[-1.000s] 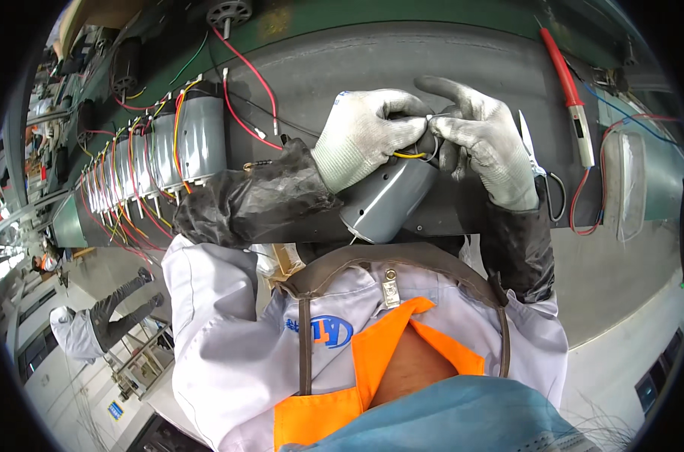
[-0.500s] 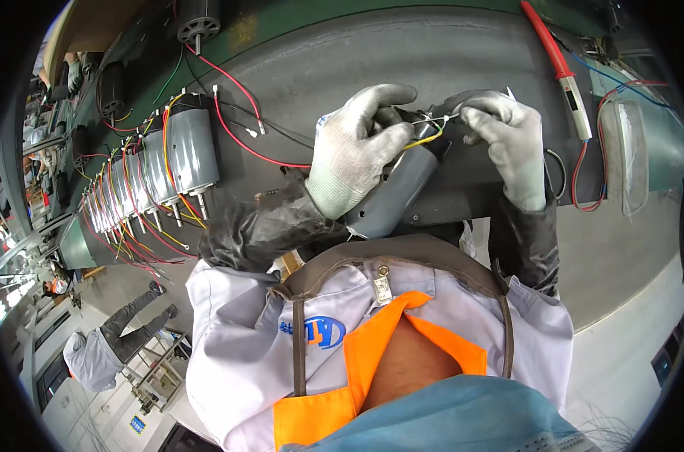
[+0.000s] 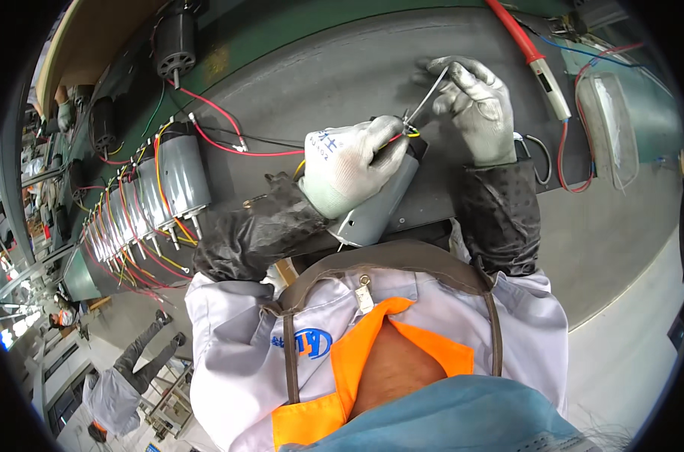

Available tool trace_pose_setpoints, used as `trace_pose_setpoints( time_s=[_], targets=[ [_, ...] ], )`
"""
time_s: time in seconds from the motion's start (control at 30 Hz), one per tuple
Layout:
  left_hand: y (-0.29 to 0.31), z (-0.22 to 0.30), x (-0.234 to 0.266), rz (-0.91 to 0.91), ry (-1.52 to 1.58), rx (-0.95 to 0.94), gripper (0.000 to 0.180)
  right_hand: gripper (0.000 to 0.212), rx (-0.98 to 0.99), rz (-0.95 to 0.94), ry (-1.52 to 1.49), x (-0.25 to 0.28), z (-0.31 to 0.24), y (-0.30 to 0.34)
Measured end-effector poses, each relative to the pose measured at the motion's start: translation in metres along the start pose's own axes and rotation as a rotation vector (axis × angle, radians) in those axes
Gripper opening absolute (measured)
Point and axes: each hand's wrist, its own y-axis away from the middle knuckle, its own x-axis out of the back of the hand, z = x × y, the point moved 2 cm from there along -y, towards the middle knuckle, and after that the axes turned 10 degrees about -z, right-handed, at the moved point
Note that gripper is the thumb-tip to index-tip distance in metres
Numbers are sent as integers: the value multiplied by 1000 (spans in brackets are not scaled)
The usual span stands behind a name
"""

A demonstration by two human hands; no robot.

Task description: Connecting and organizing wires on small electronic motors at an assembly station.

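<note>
A grey cylindrical motor (image 3: 378, 212) lies tilted on the dark bench in front of me. My left hand (image 3: 351, 162), in a white knitted glove, is closed around the wires (image 3: 411, 133) at the motor's far end. Red and yellow insulation shows at its fingertips. A thin white cable tie (image 3: 426, 98) rises from that bundle, up and to the right. Its upper end meets the fingers of my right hand (image 3: 476, 109), gloved and closed on the strip. The wire joint itself is partly hidden by my left fingers.
To the left stands a row of several grey motors (image 3: 182, 173) with coloured leads. A dark motor (image 3: 176, 49) sits at the far left. A red-and-white handheld tool (image 3: 547, 81) and a clear plastic tray (image 3: 609, 124) lie at right. Another person (image 3: 112, 399) is at lower left.
My right hand has moved up and away from the wires, and the white strip is now stretched out long. My left hand has closed over the wire bundle. The view has shifted slightly.
</note>
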Motion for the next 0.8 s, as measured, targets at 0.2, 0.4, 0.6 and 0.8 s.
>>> trace_pose_setpoints(
  time_s=[0.2,0.4,0.6,0.8],
  targets=[
    [-14,3,10,-359,-414,-235,20,27,-195,-359,-110,-3,-19,53],
    [-9,5,6,-455,-478,-501,20,28,-98,-253,-146,-1,-27,62],
    [-2,18,6,-422,-628,-348,19,28,-84,-390,-75,-20,-39,25],
    [-20,11,40,-156,-399,-283,28,46,293,129,1214,74,-32,89]
  ],
)
